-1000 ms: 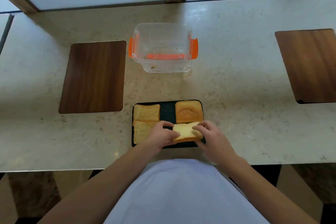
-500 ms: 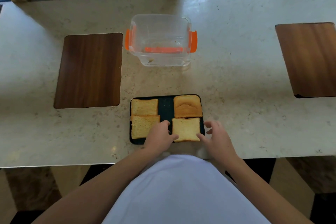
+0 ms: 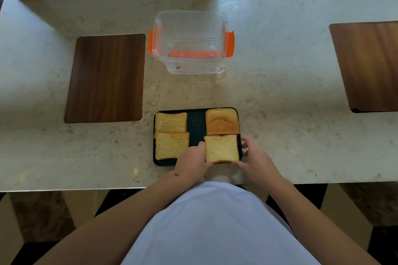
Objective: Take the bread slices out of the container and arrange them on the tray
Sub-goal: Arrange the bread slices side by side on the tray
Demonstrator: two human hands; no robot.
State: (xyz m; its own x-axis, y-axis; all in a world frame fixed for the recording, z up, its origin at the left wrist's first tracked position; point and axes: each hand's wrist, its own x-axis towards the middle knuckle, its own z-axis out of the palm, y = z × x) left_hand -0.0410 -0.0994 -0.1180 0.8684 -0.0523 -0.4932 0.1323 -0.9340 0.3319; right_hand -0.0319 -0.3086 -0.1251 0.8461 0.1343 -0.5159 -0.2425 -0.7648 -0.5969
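A dark tray [image 3: 196,122] near the counter's front edge carries several bread slices. Two lie on its left, one far [image 3: 171,122] and one near [image 3: 171,145]. A browner crust slice [image 3: 222,121] fills the far right. The near-right slice [image 3: 221,148] lies flat on the tray. My left hand [image 3: 191,162] rests against that slice's left edge, my right hand [image 3: 256,159] sits just beside its right edge with fingers spread; neither lifts it. The clear container [image 3: 189,43] with orange latches stands beyond the tray, holding only crumbs.
A dark wooden board [image 3: 105,77] lies left of the container and another [image 3: 368,64] at the far right. The pale stone counter [image 3: 280,97] runs to a window sill at the back. My white shirt fills the bottom of the view.
The slice held tilted over the tray's near-right corner a second ago now lies flat there. Both hands have loosened and stay at its sides.
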